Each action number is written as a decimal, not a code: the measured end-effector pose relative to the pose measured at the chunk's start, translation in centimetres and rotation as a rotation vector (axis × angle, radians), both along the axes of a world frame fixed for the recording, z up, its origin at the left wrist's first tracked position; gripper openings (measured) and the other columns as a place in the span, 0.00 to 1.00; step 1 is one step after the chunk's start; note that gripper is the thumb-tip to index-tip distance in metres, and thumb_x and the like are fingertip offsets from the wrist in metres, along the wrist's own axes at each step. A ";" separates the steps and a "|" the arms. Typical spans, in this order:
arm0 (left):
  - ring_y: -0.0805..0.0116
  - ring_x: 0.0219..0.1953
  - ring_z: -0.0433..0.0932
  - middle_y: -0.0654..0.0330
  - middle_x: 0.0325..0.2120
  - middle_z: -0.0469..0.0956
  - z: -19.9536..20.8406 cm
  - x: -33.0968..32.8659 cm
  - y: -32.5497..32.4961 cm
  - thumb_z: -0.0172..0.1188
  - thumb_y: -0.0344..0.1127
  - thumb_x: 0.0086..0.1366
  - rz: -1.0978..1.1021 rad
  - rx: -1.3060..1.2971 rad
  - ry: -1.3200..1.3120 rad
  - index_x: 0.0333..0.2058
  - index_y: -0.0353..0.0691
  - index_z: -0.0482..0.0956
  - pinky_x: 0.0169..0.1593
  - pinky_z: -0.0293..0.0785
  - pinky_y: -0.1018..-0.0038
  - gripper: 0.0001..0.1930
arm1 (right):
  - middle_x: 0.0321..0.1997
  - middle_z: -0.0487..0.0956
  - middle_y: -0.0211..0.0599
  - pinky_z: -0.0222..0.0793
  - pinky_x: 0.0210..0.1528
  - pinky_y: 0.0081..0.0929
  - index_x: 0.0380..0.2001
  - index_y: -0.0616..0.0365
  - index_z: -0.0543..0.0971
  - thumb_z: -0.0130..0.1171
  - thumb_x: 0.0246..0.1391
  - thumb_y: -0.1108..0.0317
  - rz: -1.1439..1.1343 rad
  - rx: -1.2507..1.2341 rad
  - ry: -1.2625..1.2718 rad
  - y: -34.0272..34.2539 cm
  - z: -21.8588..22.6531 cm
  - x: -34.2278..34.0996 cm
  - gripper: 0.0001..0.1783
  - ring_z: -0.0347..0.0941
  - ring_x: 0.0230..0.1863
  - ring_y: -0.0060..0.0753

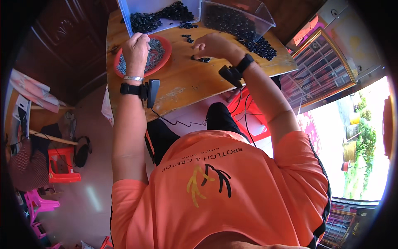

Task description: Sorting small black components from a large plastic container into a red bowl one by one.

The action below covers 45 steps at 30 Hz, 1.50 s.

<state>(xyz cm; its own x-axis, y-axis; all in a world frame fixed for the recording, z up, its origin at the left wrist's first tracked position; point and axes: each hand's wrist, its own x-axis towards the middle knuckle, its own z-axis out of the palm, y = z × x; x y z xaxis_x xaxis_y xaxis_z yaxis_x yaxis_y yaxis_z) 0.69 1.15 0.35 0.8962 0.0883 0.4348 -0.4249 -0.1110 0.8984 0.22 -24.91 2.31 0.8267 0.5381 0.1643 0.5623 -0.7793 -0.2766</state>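
My left hand (136,47) is closed above the far part of a red round plate (168,52) holding many small grey metal pieces (156,54). Whatever its fingers may hold is hidden. On the right, my right hand (216,45) hovers low over the wooden table (182,83), fingers curved and apart. A few small shiny black pieces (203,60) lie just below it; one sits right at a fingertip, and I cannot tell whether it is touched. More black pieces (188,39) lie loose beyond, between my hands.
A clear plastic bin (125,18) tipped towards me spills black pieces at the far left. Another clear bin (265,23) stands at the far right, black pieces heaped beside it. Both wrists wear black devices with a cable (178,122) to my lap. A red stool (62,166) stands left.
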 end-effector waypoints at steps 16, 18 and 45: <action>0.71 0.17 0.71 0.60 0.13 0.72 0.1 -0.6 -1.6 0.49 0.37 0.57 -0.047 0.135 -0.039 0.24 0.33 0.76 0.24 0.65 0.74 0.13 | 0.27 0.80 0.37 0.71 0.34 0.25 0.33 0.56 0.81 0.61 0.46 0.67 -0.101 0.212 -0.099 0.3 -2.6 0.5 0.10 0.77 0.30 0.31; 0.71 0.18 0.71 0.60 0.13 0.72 0.1 -0.5 -1.4 0.50 0.37 0.58 -0.092 0.158 -0.026 0.25 0.33 0.76 0.25 0.66 0.74 0.12 | 0.27 0.80 0.36 0.71 0.34 0.23 0.34 0.58 0.81 0.61 0.47 0.68 -0.138 0.291 -0.066 0.3 -2.2 0.4 0.10 0.77 0.29 0.28; 0.81 0.17 0.67 0.66 0.16 0.71 -0.6 0.1 0.1 0.49 0.36 0.62 -0.151 0.059 0.208 0.25 0.37 0.72 0.22 0.64 0.83 0.10 | 0.33 0.80 0.29 0.71 0.43 0.17 0.37 0.62 0.79 0.61 0.49 0.77 0.278 0.941 0.519 9.1 -1.0 5.0 0.10 0.73 0.36 0.17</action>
